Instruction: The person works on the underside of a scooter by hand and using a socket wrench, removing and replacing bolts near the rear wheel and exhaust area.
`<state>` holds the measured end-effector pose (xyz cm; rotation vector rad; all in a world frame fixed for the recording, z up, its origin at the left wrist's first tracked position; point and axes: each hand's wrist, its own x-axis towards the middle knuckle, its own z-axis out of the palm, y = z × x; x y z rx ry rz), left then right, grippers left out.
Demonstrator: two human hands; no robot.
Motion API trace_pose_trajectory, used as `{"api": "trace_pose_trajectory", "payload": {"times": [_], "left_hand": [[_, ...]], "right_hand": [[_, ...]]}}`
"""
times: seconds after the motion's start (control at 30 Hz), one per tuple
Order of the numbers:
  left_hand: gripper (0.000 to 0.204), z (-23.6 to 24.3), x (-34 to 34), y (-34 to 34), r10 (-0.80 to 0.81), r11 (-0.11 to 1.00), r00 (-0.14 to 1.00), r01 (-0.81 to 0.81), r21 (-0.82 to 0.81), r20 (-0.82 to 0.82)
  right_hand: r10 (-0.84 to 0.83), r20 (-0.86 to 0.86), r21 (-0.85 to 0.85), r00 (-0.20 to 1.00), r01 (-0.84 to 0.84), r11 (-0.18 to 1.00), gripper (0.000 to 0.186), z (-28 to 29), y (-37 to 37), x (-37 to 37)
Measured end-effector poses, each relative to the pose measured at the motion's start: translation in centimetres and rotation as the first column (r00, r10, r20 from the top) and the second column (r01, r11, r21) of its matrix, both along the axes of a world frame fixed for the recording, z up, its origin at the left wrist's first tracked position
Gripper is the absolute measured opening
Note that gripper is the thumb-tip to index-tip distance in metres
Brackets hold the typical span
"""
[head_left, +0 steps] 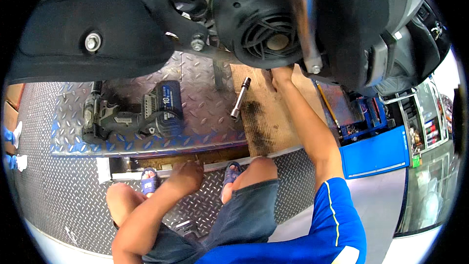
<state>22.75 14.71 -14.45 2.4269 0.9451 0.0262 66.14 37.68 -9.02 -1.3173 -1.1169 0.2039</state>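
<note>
My right hand [282,74] reaches up under the round black engine cover [268,44] of a motorbike. Its fingers are hidden behind that part, so what they touch does not show. Above my left knee, my left hand [187,176] is curled closed near the front edge of the lift platform [205,112]. Whatever it may hold cannot be made out. A metal socket wrench [240,99] lies at the left side of a brown cardboard sheet [278,117] with dark stains. Farther left, a black cordless impact wrench [132,117] rests on the patterned metal plate.
Black bodywork with exposed bolts [93,42] hangs low across the top. A blue panel [376,153] and a blue tool holder [366,117] stand at the right, near a glass-fronted case [425,200]. Another person's feet [17,163] show at far left.
</note>
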Motion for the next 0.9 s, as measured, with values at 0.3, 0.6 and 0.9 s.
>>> {"api": "trace_pose_trajectory", "payload": {"times": [0.3, 0.6, 0.9], "left_hand": [[0.043, -1.5, -7.1, -1.2, 0.203, 0.967, 0.979, -0.194, -0.164, 0.034], [0.034, -0.8, -15.2, -1.8, 0.459, 0.836, 0.883, -0.39, -0.385, 0.101], [0.025, 4.5, -29.3, -0.4, 0.71, 0.678, 0.644, -0.735, -0.026, 0.284]], "right_hand": [[-0.155, 0.158, -0.043, 0.975, 0.163, 0.986, 0.024, -0.4, 2.7, -0.2], [-0.097, 0.105, -0.124, 0.99, 0.11, 0.986, 0.014, 0.4, 3.7, 1.4], [-0.079, -0.002, -0.097, 0.997, 0.078, 0.992, 0.018, 1.9, 2.4, -1.6]]}}
